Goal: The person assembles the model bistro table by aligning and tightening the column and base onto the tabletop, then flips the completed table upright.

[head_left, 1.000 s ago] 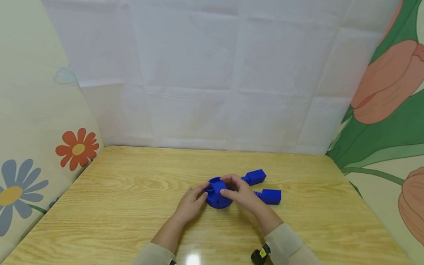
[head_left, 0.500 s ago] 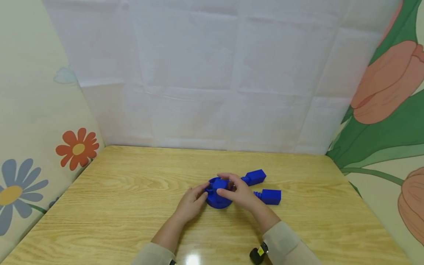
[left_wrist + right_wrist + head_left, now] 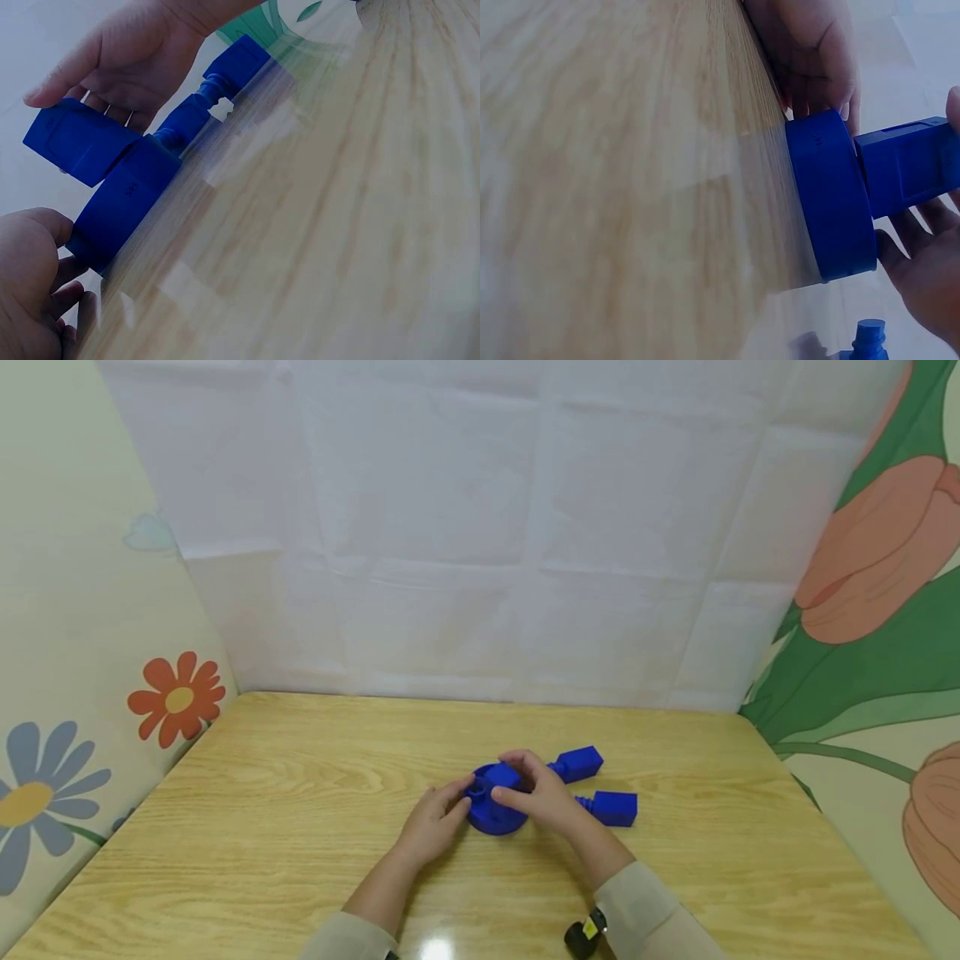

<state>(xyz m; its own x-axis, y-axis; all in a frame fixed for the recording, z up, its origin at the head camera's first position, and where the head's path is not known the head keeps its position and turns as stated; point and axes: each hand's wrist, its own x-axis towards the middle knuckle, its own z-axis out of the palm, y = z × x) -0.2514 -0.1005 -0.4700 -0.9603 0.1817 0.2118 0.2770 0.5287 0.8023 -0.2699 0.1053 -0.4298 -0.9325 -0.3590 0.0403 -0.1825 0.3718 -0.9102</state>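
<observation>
A round blue base (image 3: 495, 821) lies flat on the wooden table, with a small ring-shaped socket at its left side. At that left edge my left hand (image 3: 431, 822) grips the rim between thumb and fingers. A boxy blue block (image 3: 504, 775) stands on top, and my right hand (image 3: 553, 799) holds it from the right, thumb in front and fingers behind. Seen from the left wrist, the block (image 3: 79, 141) sits tilted over the base (image 3: 124, 206); its lower end is hidden. In the right wrist view a narrow gap shows between the block (image 3: 907, 165) and the base (image 3: 832, 195).
Right of the base lie two blue pieces with square heads and ridged stems: one farther back (image 3: 581, 764), one nearer (image 3: 617, 808), partly behind my right wrist. A white cloth (image 3: 480, 543) hangs behind the table (image 3: 315, 777); flower-patterned walls flank it.
The block has turned and tipped in my right hand's fingers, baring the ring-shaped socket. My right hand has shifted slightly left. My left hand stays on the rim.
</observation>
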